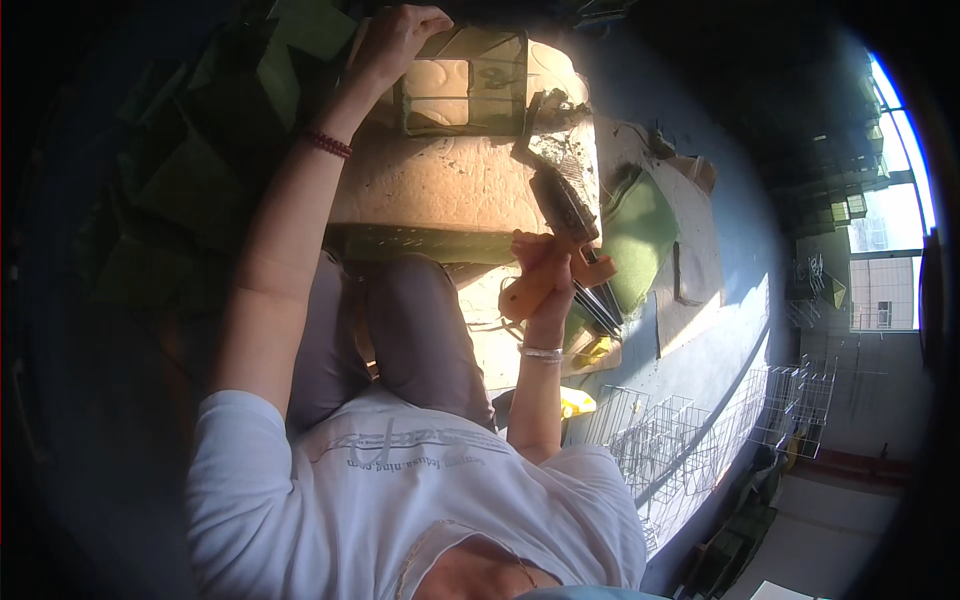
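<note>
My left hand (395, 42) is at the far left corner of a green frame (403, 105), its fingers bent together; whether they pinch the frame's edge or something small, I cannot make out. Thin bars cross the frame, which lies on a tan padded work surface (430, 180). In my right hand (545, 262) is a glue gun (530, 290) with an orange handle and a dark, crusted barrel, pointing away from me. Beyond its tip sits a crusted, pale and dark patch of residue (562, 145) at the surface's right edge.
Piled green fabric-covered pieces (200, 170) rise on the left. Right of the surface lie a green cloth piece (645, 235) and flattened cardboard (690, 285). Wire racks (670, 430) stand on the floor at lower right. Dark sticks (600, 310) lie beside my right wrist.
</note>
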`<action>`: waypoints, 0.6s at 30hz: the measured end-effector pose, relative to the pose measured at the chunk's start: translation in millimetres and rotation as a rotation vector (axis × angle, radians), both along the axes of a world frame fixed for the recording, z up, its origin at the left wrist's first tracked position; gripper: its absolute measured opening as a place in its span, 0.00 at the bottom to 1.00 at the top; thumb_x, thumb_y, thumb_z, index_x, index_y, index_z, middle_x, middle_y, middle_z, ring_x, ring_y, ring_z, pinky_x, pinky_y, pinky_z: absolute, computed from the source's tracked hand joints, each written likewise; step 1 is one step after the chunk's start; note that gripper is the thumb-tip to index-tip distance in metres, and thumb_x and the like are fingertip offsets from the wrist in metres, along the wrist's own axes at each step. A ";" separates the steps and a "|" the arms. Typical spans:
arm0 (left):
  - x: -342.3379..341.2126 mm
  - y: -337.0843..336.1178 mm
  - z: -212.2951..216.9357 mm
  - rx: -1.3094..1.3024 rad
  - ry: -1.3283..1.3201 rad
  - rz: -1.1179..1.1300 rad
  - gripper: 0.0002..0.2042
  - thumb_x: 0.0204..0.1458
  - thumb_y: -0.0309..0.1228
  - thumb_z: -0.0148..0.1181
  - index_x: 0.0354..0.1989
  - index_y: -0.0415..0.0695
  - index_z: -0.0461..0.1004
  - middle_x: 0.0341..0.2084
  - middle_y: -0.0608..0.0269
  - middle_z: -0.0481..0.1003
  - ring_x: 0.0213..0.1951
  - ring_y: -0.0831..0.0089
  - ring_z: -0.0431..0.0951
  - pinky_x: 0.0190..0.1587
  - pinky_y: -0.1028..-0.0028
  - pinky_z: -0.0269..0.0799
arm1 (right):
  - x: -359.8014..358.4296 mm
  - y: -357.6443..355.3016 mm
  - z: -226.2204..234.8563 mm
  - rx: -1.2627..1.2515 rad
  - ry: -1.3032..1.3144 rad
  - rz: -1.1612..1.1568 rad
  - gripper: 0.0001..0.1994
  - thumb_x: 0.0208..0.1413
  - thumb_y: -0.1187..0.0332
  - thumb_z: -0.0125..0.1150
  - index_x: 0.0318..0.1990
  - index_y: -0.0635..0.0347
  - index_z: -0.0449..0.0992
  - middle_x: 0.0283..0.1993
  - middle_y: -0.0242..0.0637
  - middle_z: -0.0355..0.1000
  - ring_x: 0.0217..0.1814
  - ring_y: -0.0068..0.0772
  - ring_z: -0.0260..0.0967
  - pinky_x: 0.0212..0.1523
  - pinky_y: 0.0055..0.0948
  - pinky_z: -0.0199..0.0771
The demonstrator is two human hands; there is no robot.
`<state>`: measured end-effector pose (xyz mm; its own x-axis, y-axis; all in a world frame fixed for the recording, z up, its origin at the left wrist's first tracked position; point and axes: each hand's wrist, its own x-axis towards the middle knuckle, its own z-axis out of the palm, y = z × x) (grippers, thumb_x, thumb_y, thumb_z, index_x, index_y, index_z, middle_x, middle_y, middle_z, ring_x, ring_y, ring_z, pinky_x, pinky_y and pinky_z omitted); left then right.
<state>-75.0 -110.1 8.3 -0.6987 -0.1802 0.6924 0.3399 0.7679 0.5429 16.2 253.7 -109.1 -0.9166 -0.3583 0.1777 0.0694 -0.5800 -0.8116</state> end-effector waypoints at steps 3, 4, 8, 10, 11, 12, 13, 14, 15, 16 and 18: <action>-1.0 -18.2 10.8 0.012 -0.092 0.026 0.12 0.55 0.35 0.56 0.40 0.39 0.77 0.33 0.54 0.79 0.38 0.68 0.81 0.40 0.75 0.73 | -32.1 7.6 -2.3 0.078 -0.162 -0.056 0.25 0.65 0.50 0.39 0.57 0.63 0.63 0.57 0.41 0.67 0.62 0.38 0.62 0.60 0.39 0.64; -2.0 -24.6 13.7 0.009 -0.147 0.017 0.12 0.55 0.35 0.57 0.40 0.39 0.77 0.32 0.54 0.79 0.37 0.70 0.81 0.39 0.75 0.72 | -51.0 8.8 -9.8 0.006 -0.223 -0.048 0.23 0.66 0.53 0.42 0.57 0.62 0.64 0.55 0.41 0.68 0.61 0.38 0.64 0.60 0.37 0.65; 0.4 -54.0 -4.4 0.030 -0.384 0.039 0.14 0.53 0.37 0.59 0.40 0.39 0.78 0.31 0.58 0.80 0.36 0.74 0.79 0.41 0.74 0.70 | -125.9 -14.9 -29.2 0.057 -0.174 -0.132 0.18 0.63 0.58 0.50 0.52 0.63 0.67 0.49 0.40 0.70 0.54 0.35 0.67 0.58 0.34 0.66; 6.2 -58.5 -10.8 0.101 -0.374 0.036 0.17 0.55 0.42 0.57 0.41 0.38 0.78 0.32 0.60 0.80 0.39 0.76 0.78 0.43 0.74 0.69 | -166.7 -24.0 -40.9 -0.054 -0.247 -0.048 0.18 0.62 0.56 0.52 0.50 0.61 0.68 0.47 0.38 0.70 0.49 0.34 0.68 0.53 0.36 0.70; 9.4 -65.6 -16.2 0.239 -0.394 0.029 0.20 0.56 0.44 0.55 0.42 0.38 0.78 0.34 0.60 0.80 0.40 0.76 0.77 0.45 0.75 0.68 | -184.2 -36.4 -49.1 -0.072 -0.303 -0.056 0.19 0.62 0.54 0.52 0.50 0.61 0.68 0.46 0.38 0.70 0.48 0.35 0.69 0.51 0.38 0.71; 14.3 -73.9 -21.7 0.379 -0.414 0.024 0.22 0.58 0.47 0.53 0.43 0.38 0.78 0.36 0.61 0.80 0.42 0.76 0.77 0.47 0.75 0.67 | -200.0 -51.5 -59.1 -0.089 -0.362 -0.062 0.20 0.61 0.52 0.52 0.49 0.60 0.67 0.45 0.38 0.70 0.47 0.35 0.69 0.50 0.39 0.72; 14.7 -76.0 -21.9 0.338 -0.435 0.072 0.27 0.59 0.52 0.48 0.46 0.38 0.77 0.40 0.61 0.79 0.46 0.75 0.75 0.51 0.76 0.65 | -220.4 -56.9 -73.6 -0.103 -0.415 -0.077 0.22 0.61 0.49 0.51 0.49 0.60 0.67 0.43 0.38 0.70 0.46 0.37 0.69 0.49 0.40 0.72; 10.2 -72.3 -19.8 0.331 -0.427 0.045 0.27 0.59 0.52 0.48 0.46 0.38 0.77 0.40 0.61 0.79 0.46 0.75 0.75 0.51 0.76 0.65 | -237.1 -52.5 -80.8 -0.123 -0.460 -0.107 0.23 0.60 0.47 0.50 0.48 0.59 0.67 0.41 0.38 0.70 0.45 0.38 0.69 0.49 0.41 0.72; 10.8 -74.1 -22.4 0.361 -0.322 0.052 0.27 0.59 0.53 0.47 0.45 0.38 0.77 0.40 0.58 0.79 0.46 0.71 0.76 0.51 0.75 0.66 | -238.5 -63.9 -87.3 -0.113 -0.457 -0.137 0.28 0.54 0.40 0.55 0.50 0.53 0.69 0.44 0.33 0.72 0.45 0.33 0.69 0.54 0.42 0.66; -1.4 -57.3 -11.3 0.395 -0.196 0.007 0.28 0.59 0.54 0.46 0.44 0.38 0.77 0.39 0.55 0.79 0.46 0.68 0.77 0.50 0.74 0.67 | -259.3 -40.9 -97.0 -0.104 -0.541 -0.277 0.28 0.55 0.40 0.54 0.48 0.57 0.69 0.42 0.36 0.72 0.43 0.35 0.71 0.52 0.43 0.69; 15.8 -61.2 -20.9 0.340 -0.125 0.150 0.28 0.59 0.52 0.46 0.45 0.35 0.76 0.40 0.55 0.79 0.46 0.67 0.77 0.50 0.73 0.68 | -233.9 -62.6 -106.7 0.174 -0.554 -0.252 0.27 0.57 0.42 0.52 0.46 0.62 0.68 0.40 0.40 0.72 0.40 0.38 0.72 0.47 0.44 0.75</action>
<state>-59.3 -171.2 -12.5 -0.7221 -0.4915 0.4869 0.1528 0.5731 0.8051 -217.6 191.1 -215.8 -0.9159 -0.1004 -0.3887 0.3848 -0.4957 -0.7786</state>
